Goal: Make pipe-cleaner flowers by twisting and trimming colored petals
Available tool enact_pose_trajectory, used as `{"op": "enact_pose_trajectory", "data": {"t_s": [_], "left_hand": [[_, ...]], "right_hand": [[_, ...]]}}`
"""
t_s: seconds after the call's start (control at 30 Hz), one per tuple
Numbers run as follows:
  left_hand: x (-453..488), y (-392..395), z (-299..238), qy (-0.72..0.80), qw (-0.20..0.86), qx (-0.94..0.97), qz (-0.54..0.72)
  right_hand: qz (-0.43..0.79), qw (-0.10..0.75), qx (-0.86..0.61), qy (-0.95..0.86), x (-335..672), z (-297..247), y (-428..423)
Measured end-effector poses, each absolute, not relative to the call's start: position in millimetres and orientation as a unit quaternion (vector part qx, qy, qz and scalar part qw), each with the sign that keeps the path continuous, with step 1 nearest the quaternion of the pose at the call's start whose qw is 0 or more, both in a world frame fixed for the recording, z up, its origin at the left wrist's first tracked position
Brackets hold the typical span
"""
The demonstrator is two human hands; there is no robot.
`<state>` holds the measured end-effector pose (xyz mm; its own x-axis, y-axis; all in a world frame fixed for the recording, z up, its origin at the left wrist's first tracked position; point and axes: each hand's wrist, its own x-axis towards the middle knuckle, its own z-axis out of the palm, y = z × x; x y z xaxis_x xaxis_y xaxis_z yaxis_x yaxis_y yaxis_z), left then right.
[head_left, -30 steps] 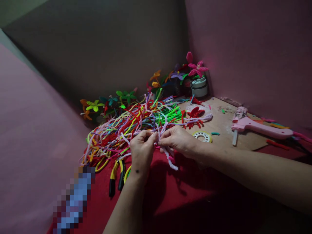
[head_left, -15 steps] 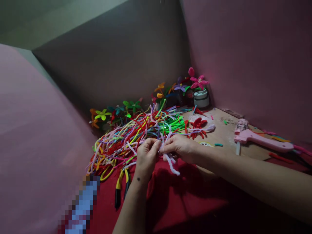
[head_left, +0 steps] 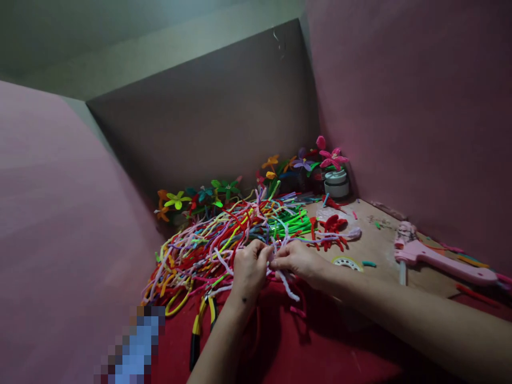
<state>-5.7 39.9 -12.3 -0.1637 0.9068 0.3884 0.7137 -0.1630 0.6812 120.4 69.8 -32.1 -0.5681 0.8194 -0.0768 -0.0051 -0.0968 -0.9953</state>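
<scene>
Pale lilac pipe cleaners (head_left: 288,286) are pinched between my two hands, in front of a large heap of coloured pipe cleaners (head_left: 208,229). My left hand (head_left: 252,264) is closed, thumb against fingers, on the lilac stems. Close beside it, my right hand (head_left: 295,260) also pinches them, and the fingertips of both hands nearly meet. Loose lilac ends stick up above the fingers and hang below them. Exactly how the stems cross between the fingertips is hidden.
Yellow-and-black pliers (head_left: 202,325) lie on the red cloth (head_left: 280,346) at the left. A pink glue gun (head_left: 444,258) rests on the board (head_left: 380,250) at right, near red pipe-cleaner pieces (head_left: 334,229) and a round tape roll (head_left: 347,263). Pipe-cleaner flowers (head_left: 334,158) stand behind.
The view has tilted up, so everything sits lower in the picture. Both hands keep their pinch on the lilac pipe cleaners, and a pink end now shows below my right hand.
</scene>
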Motion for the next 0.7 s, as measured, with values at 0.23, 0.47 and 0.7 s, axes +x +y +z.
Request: {"op": "enact_pose_trajectory", "data": {"t_s": [0.23, 0.47, 0.7], "left_hand": [[-4, 41, -21, 0.56, 0.441, 0.515, 0.476], [6, 41, -28, 0.622, 0.184, 0.569, 0.505], [3, 43, -26, 0.584, 0.399, 0.481, 0.518]], "right_hand": [[0.65, 0.343, -0.3, -0.608, 130, -48, 76], [0.615, 0.335, -0.337, -0.629, 128, -57, 77], [0.607, 0.311, -0.334, -0.65, 129, -49, 72]]}}
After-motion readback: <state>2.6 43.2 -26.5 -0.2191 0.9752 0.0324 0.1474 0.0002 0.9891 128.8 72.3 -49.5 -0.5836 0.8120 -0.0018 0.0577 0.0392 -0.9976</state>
